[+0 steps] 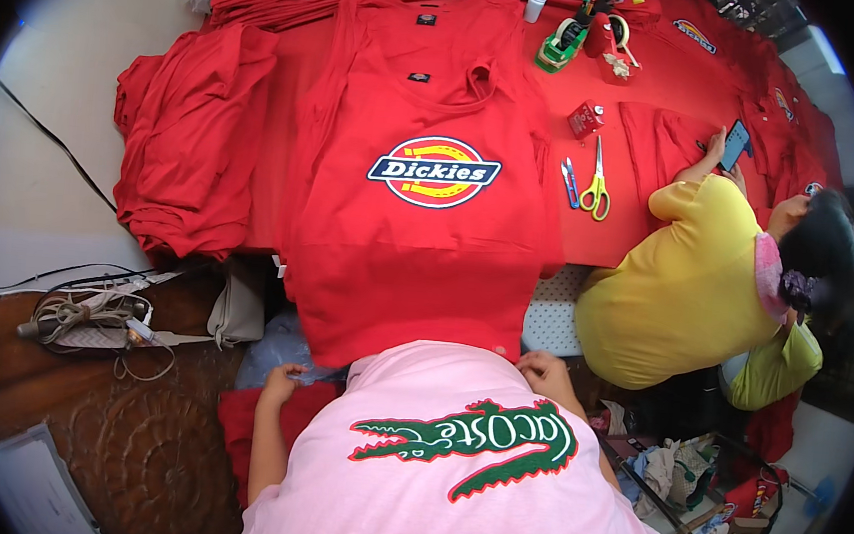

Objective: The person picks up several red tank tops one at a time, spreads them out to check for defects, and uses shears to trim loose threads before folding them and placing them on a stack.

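A red sleeveless shirt [419, 236] with a large printed emblem lies flat on the table, and its lower part drapes over the near edge toward my body. Beside the left corner of its hem is my left hand [283, 380], fingers loosely bent and apart, near a clear plastic sheet [280, 348]. My right hand [545, 375] is at the right hem corner with its fingers curled in on the shirt's edge. My pink top hides the middle of the hem. Another red cloth [237, 423] hangs low beside my left forearm.
Heaped red garments [196, 138] lie left on the table. Yellow-handled scissors [596, 185], a blue cutter [570, 183], a small red box [586, 120] and a green tape dispenser [562, 45] are at right. A person in yellow [686, 287] holds a phone [733, 146]. Coiled cables [92, 316] lie lower left.
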`<state>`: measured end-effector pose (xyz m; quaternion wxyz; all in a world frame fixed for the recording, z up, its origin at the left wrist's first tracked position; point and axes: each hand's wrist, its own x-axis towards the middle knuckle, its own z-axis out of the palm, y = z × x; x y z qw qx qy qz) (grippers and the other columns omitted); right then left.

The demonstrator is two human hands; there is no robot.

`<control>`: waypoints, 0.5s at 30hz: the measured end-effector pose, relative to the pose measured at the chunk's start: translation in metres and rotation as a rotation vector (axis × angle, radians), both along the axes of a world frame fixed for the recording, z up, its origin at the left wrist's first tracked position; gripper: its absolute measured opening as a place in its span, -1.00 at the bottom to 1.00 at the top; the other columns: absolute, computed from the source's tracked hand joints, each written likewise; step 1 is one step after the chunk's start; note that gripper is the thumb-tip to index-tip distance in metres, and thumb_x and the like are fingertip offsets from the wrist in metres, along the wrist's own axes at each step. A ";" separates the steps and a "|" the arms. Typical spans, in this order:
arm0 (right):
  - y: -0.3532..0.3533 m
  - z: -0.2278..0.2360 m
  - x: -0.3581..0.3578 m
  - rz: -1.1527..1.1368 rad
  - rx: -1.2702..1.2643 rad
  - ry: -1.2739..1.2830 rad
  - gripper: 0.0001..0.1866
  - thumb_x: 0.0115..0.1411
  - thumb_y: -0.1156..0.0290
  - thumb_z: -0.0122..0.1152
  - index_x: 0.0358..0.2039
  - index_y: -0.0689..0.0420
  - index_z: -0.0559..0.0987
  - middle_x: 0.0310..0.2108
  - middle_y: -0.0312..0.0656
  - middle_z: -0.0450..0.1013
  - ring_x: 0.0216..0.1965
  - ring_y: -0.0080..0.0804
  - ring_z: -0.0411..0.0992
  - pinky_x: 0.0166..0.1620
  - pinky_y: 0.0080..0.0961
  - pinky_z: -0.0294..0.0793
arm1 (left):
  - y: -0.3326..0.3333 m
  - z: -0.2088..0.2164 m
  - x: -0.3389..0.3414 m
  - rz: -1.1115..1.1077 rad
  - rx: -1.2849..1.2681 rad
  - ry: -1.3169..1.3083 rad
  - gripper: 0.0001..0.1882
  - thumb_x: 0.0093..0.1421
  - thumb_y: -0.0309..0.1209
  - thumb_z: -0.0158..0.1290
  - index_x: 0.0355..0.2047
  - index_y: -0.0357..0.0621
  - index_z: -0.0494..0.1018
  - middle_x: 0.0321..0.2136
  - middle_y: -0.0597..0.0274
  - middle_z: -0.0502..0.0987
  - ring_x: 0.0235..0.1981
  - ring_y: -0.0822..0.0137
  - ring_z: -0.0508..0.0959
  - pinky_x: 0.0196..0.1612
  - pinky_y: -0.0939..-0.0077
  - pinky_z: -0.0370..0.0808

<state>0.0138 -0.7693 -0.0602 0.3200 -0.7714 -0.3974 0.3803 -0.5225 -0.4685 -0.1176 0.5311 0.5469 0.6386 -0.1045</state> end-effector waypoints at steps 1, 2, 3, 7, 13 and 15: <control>0.022 0.004 0.008 -0.025 0.053 0.010 -0.87 0.20 0.51 0.23 -0.33 0.13 0.73 -0.25 -0.11 0.63 -0.20 -0.16 0.60 -0.16 -0.33 0.58 | 0.010 0.002 -0.003 -0.155 0.044 0.149 -0.74 0.18 -0.64 0.17 -0.11 -0.23 0.65 -0.33 0.34 0.65 -0.31 0.47 0.58 -0.25 0.52 0.52; 0.043 0.010 0.021 -0.046 0.023 -0.056 -0.89 0.25 0.49 0.25 -0.28 0.15 0.72 -0.25 -0.11 0.62 -0.25 -0.22 0.58 -0.21 -0.35 0.56 | 0.022 -0.007 -0.006 -0.061 0.244 -0.035 -0.83 0.23 -0.57 0.21 -0.16 -0.27 0.65 -0.37 0.33 0.63 -0.33 0.49 0.57 -0.24 0.52 0.52; 0.063 0.005 0.037 -0.132 -0.011 -0.088 -0.87 0.21 0.50 0.31 -0.22 0.16 0.71 -0.21 -0.09 0.61 -0.19 -0.30 0.56 -0.22 -0.41 0.50 | 0.044 0.006 0.024 0.023 0.314 -0.212 -0.85 0.25 -0.52 0.23 -0.18 -0.27 0.65 -0.38 0.31 0.63 -0.33 0.49 0.57 -0.23 0.52 0.51; 0.172 0.015 0.094 -0.303 0.352 -0.243 -0.78 0.36 0.43 0.29 -0.06 0.27 0.66 -0.21 -0.25 0.58 -0.13 -0.53 0.51 -0.09 -0.53 0.49 | 0.154 0.103 0.184 -0.055 0.728 -0.443 -0.85 0.25 -0.48 0.28 -0.22 -0.29 0.62 -0.25 0.17 0.63 -0.22 0.35 0.62 -0.10 0.47 0.53; 0.295 0.021 0.130 -0.285 0.214 -0.445 -0.72 0.22 0.32 0.43 -0.20 0.27 0.63 -0.38 -0.17 0.46 -0.36 -0.39 0.42 -0.21 -0.42 0.46 | 0.241 0.109 0.294 -0.275 1.032 -0.422 -0.48 0.22 -0.34 0.32 0.14 -0.29 0.51 0.02 -0.01 0.61 0.11 0.06 0.59 0.18 0.36 0.48; 0.305 0.019 0.142 -0.241 0.170 -0.381 -0.74 0.20 0.35 0.42 -0.30 0.28 0.58 -0.39 -0.18 0.45 -0.37 -0.40 0.42 -0.24 -0.41 0.46 | 0.258 0.102 0.308 -0.249 0.738 -0.440 -0.34 0.20 -0.30 0.34 0.24 -0.37 0.42 0.07 -0.05 0.60 0.14 0.10 0.58 0.22 0.38 0.46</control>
